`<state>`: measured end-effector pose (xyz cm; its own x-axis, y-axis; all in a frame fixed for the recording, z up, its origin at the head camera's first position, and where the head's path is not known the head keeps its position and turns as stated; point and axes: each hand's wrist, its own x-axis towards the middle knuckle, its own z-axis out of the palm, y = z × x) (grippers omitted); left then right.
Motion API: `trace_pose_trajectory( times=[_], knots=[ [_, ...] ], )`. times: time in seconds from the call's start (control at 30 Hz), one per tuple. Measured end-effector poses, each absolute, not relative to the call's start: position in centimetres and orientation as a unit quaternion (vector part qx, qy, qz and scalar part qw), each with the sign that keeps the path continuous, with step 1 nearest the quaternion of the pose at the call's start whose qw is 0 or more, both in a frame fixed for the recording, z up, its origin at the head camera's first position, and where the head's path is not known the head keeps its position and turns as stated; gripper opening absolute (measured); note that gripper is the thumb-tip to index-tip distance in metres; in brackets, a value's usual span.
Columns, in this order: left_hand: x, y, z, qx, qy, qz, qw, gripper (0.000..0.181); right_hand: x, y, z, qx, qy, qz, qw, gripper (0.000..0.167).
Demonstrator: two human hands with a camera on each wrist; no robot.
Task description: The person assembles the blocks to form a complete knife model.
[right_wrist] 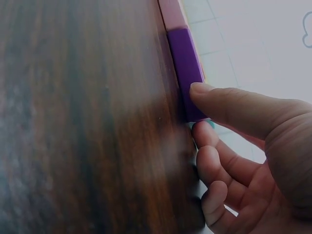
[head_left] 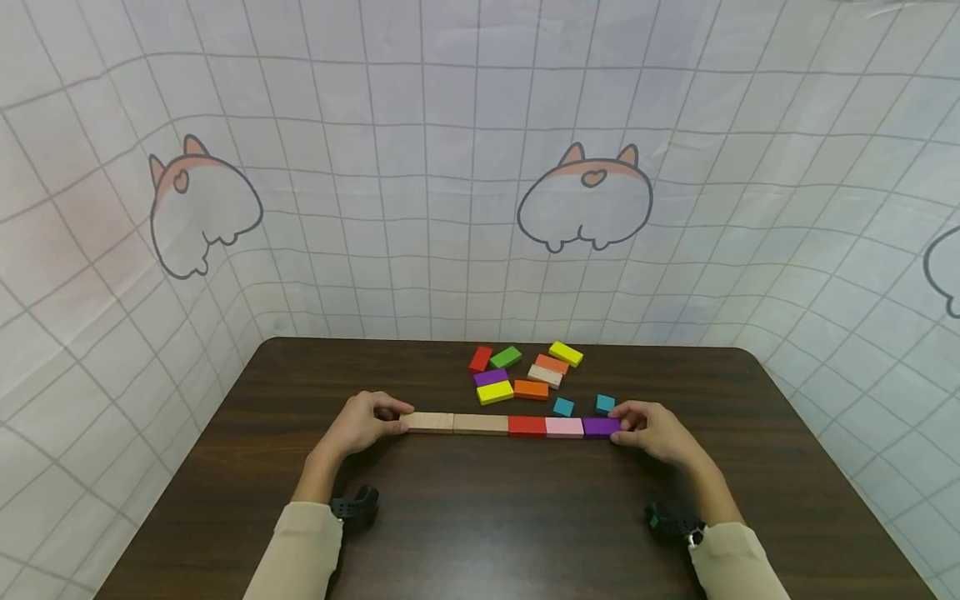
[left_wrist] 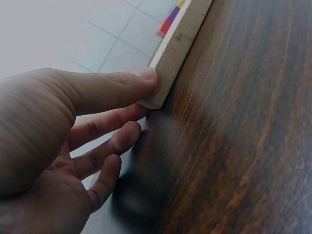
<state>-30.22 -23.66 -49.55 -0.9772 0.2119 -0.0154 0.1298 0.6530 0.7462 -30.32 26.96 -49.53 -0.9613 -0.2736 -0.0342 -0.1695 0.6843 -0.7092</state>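
Note:
A straight row of blocks lies on the dark wooden table (head_left: 480, 517). From left to right it has a plain wooden block (head_left: 429, 422), a second plain wooden block (head_left: 480, 425), a red block (head_left: 527, 427), a pink block (head_left: 564, 427) and a purple block (head_left: 598, 427). At the left end, my left hand (head_left: 362, 427) pinches the outer plain block, its thumb on the near face in the left wrist view. My right hand (head_left: 660, 433) pinches the purple block at the other end, thumb on its near face. The fingers behind both blocks are partly hidden.
Behind the row lie loose blocks: red (head_left: 481, 360), green (head_left: 506, 357), yellow (head_left: 566, 353), another yellow (head_left: 495, 392), orange (head_left: 531, 390) and several others. Two small blue blocks, one left (head_left: 563, 407) and one right (head_left: 605, 404), sit close behind the row's right part. Grid-patterned cloth (head_left: 420, 208) surrounds the table.

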Motion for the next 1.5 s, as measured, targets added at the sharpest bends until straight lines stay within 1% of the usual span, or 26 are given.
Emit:
trace_pose_trajectory(
  times=[0.67,1.0,1.27,1.5],
  knots=[
    [-30.2,-24.0,-49.7,0.093,0.909,0.405,0.047,0.023,-30.3,26.4,-49.2,-0.123,0.916,-0.374,0.074,0.029],
    [-30.2,-24.0,-49.6,0.093,0.908,0.407,0.047,0.023,-30.4,26.9,-49.0,-0.144,0.91,-0.378,0.088,0.034],
    [-30.3,-23.8,-49.6,0.09,0.906,0.411,0.044,0.023,-29.8,27.6,-47.2,-0.162,0.905,-0.383,0.094,0.039],
    [-30.3,-23.5,-49.7,0.089,0.906,0.412,0.043,0.023,-28.8,26.7,-44.8,-0.19,0.894,-0.393,0.1,0.045]
  ],
)
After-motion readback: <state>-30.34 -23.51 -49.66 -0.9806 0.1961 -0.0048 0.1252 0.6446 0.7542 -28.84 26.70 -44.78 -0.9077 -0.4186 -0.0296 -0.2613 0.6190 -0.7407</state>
